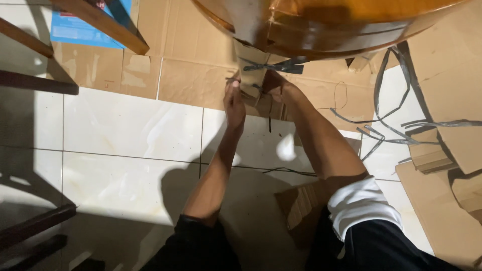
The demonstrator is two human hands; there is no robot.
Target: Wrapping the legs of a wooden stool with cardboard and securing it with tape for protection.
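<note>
A glossy orange-brown wooden table top point(321, 25) fills the upper right, and its leg point(249, 70) is wrapped in brown cardboard bound with grey plastic strapping point(273, 66). My left hand point(233, 100) presses against the left side of the wrapped leg, fingers up. Gripping the cardboard and strapping on the leg's right side is my right hand point(276, 88), partly hidden behind the wrapping. Both forearms reach up from the bottom of the view.
Flattened cardboard sheets point(196, 60) lie on the white tiled floor point(130, 130). Loose grey straps point(396, 120) and cardboard scraps point(452, 165) lie at the right. Dark wooden chair legs point(35, 83) stand at the left. A blue printed sheet point(83, 27) sits at the top left.
</note>
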